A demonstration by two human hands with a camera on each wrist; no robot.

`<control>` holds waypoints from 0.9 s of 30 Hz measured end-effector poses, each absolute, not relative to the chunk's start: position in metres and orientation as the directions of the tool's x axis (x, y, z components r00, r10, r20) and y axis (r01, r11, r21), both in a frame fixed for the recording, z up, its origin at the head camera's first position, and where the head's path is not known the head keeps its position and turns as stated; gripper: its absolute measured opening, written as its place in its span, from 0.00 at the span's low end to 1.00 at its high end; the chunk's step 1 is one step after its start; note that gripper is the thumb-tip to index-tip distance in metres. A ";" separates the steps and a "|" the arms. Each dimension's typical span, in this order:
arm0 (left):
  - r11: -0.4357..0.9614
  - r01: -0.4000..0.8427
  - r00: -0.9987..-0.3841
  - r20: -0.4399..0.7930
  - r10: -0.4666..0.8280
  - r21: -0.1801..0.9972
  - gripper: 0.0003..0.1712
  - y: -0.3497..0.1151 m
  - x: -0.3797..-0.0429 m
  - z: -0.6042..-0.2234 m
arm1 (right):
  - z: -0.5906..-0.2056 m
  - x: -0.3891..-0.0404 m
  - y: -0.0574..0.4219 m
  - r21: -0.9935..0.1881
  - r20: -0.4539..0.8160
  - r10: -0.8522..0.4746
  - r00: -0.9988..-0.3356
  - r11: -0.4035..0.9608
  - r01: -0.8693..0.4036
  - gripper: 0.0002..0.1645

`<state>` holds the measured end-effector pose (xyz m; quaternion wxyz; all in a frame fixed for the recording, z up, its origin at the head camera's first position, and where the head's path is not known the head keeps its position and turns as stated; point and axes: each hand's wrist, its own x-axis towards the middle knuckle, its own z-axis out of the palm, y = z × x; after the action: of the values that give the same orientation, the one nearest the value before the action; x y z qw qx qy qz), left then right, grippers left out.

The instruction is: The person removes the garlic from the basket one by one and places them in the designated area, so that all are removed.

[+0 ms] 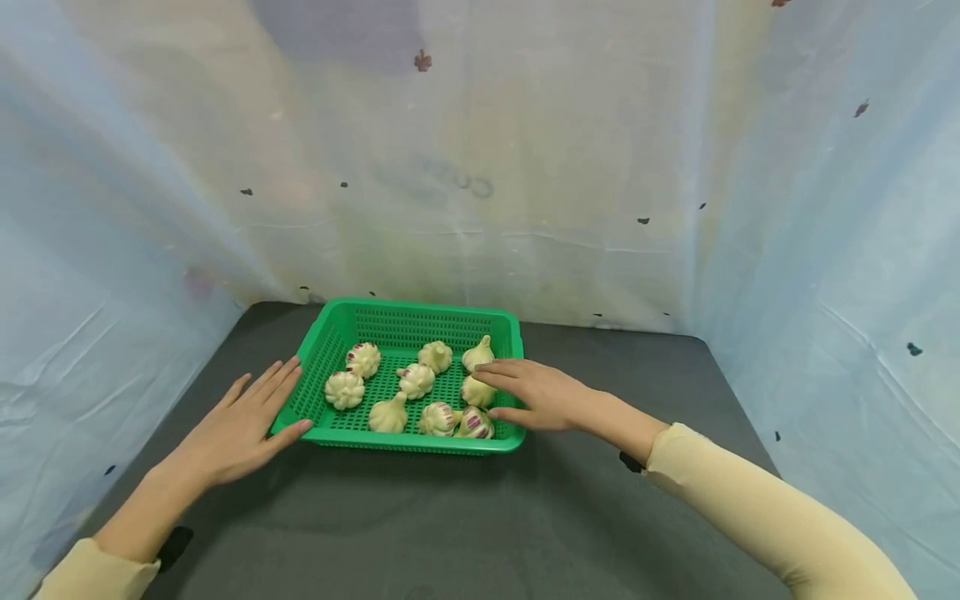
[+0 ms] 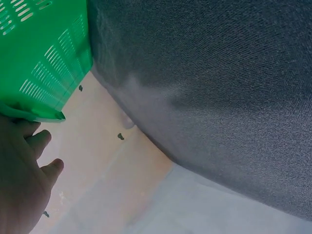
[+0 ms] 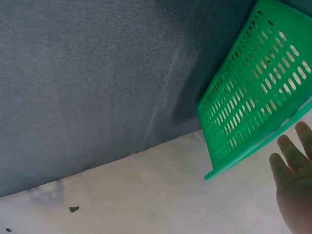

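A green plastic basket (image 1: pixel 405 442) with slotted walls stands on the dark table and holds several white and purple-streaked garlic bulbs (image 1: pixel 388 414). My left hand (image 1: pixel 232 429) is at the basket's left rim, its fingers stretched out along it and the thumb reaching over the front left corner. In the left wrist view those fingers overlap the rim. Over the right rim reaches my right hand (image 1: pixel 543 396), fingers straight, covering part of a garlic bulb (image 1: pixel 477 392) in the head view. Neither hand holds a bulb.
The dark cloth-covered table (image 1: pixel 465 525) extends in front of the basket and to its right. Pale plastic sheeting (image 1: pixel 480 167) with small dark marks hangs behind the table and along both sides, close to the basket's back.
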<state>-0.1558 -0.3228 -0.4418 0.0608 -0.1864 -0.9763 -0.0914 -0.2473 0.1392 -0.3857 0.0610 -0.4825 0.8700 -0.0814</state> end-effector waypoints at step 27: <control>0.919 0.367 -0.928 0.125 0.351 0.146 0.52 -0.321 -0.157 -0.439 | -0.402 -0.273 0.090 -0.252 -0.261 -0.893 -0.368 0.431 -0.866 0.22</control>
<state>-0.1569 -0.3213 -0.4387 0.0484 -0.1833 -0.9783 -0.0835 -0.2729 0.0902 -0.4021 0.1811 -0.5323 0.8262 -0.0361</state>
